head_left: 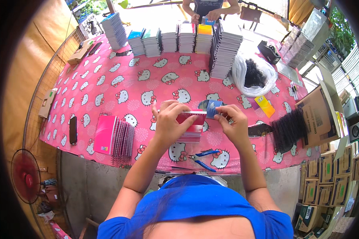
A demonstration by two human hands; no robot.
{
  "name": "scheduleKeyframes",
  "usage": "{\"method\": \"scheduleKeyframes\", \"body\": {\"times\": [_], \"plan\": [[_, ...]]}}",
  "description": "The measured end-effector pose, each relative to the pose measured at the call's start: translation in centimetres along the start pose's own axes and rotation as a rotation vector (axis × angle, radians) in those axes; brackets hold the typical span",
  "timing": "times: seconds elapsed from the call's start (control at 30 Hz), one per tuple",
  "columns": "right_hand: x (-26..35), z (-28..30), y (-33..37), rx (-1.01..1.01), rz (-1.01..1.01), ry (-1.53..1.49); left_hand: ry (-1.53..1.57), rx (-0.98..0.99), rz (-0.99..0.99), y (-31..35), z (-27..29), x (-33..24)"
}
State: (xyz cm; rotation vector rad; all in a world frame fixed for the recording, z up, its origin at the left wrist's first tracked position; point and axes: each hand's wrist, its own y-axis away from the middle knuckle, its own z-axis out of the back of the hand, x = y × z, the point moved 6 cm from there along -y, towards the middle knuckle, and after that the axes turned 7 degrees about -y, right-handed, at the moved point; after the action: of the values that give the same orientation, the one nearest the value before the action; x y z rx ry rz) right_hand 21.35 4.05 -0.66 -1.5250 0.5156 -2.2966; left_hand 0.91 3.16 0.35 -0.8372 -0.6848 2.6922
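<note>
My left hand (171, 119) is closed round a small notebook with a red-pink cover (193, 116), held above the table with its edge toward me. Just to the right, my right hand (232, 118) has thumb and forefinger pinched together; what lies between them is too small to tell. A blue printed cover (214, 106) shows beside those fingertips; I cannot tell if they touch it. Below the held notebook lies a low pile of pages (188, 138). Nearer to me are pliers with blue handles (203, 160).
Spiral-bound pink notebooks (115, 139) stand stacked at left, near a black phone (73, 130). Black coils (289, 133) spill from a carton (317, 115) at right. A white bag (243, 85) holds more. Notebook stacks (186, 39) line the far side, before another person (211, 8).
</note>
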Motion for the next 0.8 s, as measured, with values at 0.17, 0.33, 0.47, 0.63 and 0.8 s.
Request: {"method": "scheduleKeyframes", "body": {"times": [0.17,0.33,0.47,0.63,0.8], "plan": [[0.0,-0.5,-1.4,0.14,0.078,-0.058,0.013,-0.054,-0.021,-0.1,-0.4,0.7],[-0.3,-1.4,-2.1,0.36,-0.027,-0.195,0.033,-0.103,-0.048,0.0,-0.3,0.3],[-1.2,-2.1,-2.2,0.478,-0.39,-0.327,0.037,-0.115,-0.023,0.3,-0.4,0.3],[1.5,-2.3,-1.7,0.304,0.111,0.091,0.033,-0.1,-0.048,0.1,-0.5,0.3],[2.8,-3.0,-1.5,0.297,0.156,0.25,0.032,-0.092,-0.053,0.1,-0.7,0.5]]}}
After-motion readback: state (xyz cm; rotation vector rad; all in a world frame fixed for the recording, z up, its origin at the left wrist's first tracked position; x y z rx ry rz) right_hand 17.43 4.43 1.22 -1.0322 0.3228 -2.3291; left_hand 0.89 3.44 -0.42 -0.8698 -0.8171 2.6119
